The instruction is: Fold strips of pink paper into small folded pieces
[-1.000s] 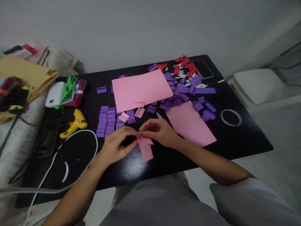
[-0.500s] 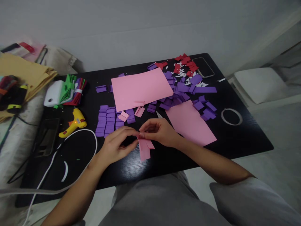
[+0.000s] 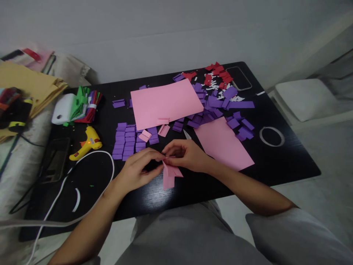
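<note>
A folded pink paper piece (image 3: 169,176) hangs between my two hands over the front part of the black table. My left hand (image 3: 140,165) pinches its upper left edge with closed fingers. From the other side my right hand (image 3: 187,155) grips the top of the same piece, thumb against curled fingers. Behind them, small folded pink pieces (image 3: 145,135) rest beside rows of folded purple pieces (image 3: 128,142). A large pink sheet (image 3: 165,103) lies farther back, and another pink sheet (image 3: 223,143) is to the right. The scissors' tip (image 3: 187,135) shows behind my right hand.
On the left are a yellow glue gun (image 3: 88,143), a white cable (image 3: 113,167), a dark phone-like object (image 3: 56,160) and bundled paper strips (image 3: 92,106). Red pieces (image 3: 217,71), a phone-shaped frame (image 3: 238,78) and a ring (image 3: 271,136) lie on the right.
The pink piece between my hands has tilted and its lower flaps have shifted slightly. Both hands have barely moved.
</note>
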The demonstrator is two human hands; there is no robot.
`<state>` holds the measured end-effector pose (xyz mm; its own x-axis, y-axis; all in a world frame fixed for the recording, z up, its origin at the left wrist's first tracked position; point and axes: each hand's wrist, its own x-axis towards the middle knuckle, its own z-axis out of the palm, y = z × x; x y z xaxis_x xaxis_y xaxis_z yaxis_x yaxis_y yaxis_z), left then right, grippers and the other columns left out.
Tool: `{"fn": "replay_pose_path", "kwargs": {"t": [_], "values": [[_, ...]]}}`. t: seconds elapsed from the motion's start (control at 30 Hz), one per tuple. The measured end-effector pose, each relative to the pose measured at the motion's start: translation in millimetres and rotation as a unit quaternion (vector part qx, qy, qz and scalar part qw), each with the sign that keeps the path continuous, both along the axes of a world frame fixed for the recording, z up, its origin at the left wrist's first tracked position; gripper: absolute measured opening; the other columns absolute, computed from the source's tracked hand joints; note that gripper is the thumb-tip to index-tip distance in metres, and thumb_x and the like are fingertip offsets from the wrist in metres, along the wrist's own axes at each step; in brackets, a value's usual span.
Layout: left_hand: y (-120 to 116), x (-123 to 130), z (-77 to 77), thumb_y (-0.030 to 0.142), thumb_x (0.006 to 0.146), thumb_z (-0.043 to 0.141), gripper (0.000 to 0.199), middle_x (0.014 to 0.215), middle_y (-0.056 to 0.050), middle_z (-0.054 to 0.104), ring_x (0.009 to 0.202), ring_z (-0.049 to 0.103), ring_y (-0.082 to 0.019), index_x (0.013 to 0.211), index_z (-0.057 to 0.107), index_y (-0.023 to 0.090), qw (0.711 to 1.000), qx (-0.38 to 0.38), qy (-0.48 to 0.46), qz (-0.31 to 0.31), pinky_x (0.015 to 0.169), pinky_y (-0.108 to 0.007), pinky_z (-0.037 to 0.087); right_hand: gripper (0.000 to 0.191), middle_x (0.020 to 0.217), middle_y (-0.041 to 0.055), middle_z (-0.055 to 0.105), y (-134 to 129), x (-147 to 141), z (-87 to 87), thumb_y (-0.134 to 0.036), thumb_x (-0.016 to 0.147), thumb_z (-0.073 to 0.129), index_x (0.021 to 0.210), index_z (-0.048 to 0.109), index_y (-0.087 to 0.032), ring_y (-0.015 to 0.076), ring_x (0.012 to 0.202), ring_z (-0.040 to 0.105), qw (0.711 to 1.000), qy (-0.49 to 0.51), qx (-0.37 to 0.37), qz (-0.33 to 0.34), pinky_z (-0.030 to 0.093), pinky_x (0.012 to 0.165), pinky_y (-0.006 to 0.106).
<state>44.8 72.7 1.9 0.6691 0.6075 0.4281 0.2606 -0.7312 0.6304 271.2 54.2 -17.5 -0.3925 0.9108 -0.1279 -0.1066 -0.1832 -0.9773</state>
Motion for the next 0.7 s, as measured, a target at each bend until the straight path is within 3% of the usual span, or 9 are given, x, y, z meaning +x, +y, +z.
{"fn": "replay_pose_path", "kwargs": {"t": [0.33, 0.7], "values": [[1.3, -4.3, -2.2, 0.015, 0.091, 0.074, 0.023, 0.098, -0.006, 0.075, 0.089, 0.074, -0.017, 0.112, 0.067, 0.020, 1.000, -0.015, 0.002, -0.009, 0.079, -0.029, 0.061, 0.018, 0.086, 0.0023, 0.080, 2.5, 4.2, 4.6, -0.024, 0.080, 0.083, 0.095, 0.075, -0.018, 0.0143, 0.078, 0.077, 1.000, 0.007, -0.008, 0.011, 0.060, 0.076, 0.027], [-1.5, -0.2, -4.4, 0.014, 0.093, 0.071, 0.022, 0.096, -0.005, 0.072, 0.088, 0.071, -0.015, 0.114, 0.065, 0.019, 0.999, -0.024, 0.019, -0.038, 0.077, -0.026, 0.059, 0.025, 0.082, -0.0001, 0.075, 3.1, 3.6, 0.1, -0.024, 0.076, 0.084, 0.096, 0.071, -0.016, 0.0119, 0.075, 0.072, 0.998, 0.000, -0.027, 0.055, 0.056, 0.074, 0.025]]}}
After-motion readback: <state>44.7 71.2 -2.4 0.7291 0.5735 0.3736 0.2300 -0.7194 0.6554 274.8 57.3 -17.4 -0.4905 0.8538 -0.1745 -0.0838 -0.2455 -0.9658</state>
